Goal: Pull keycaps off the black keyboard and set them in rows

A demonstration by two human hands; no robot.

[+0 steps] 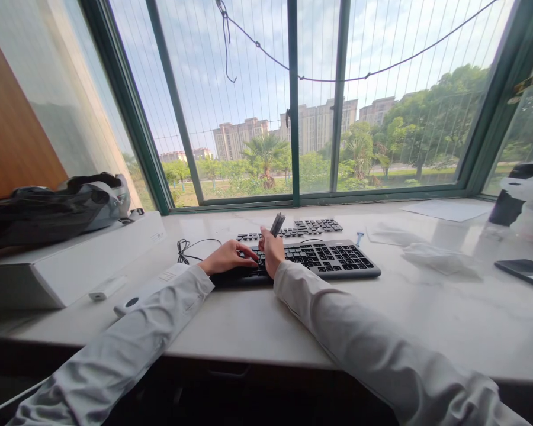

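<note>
At the frame's centre, I am pressing my empty, flattened left hand (228, 258) on the flat black keyboard (337, 260) while my right hand (272, 253) is pinching a slim dark tool (278, 224) above its keys, best kept upright and steady.

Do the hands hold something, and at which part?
The right hand grips a small dark tool by its lower end. The left hand holds nothing; it rests on the keyboard.
</note>
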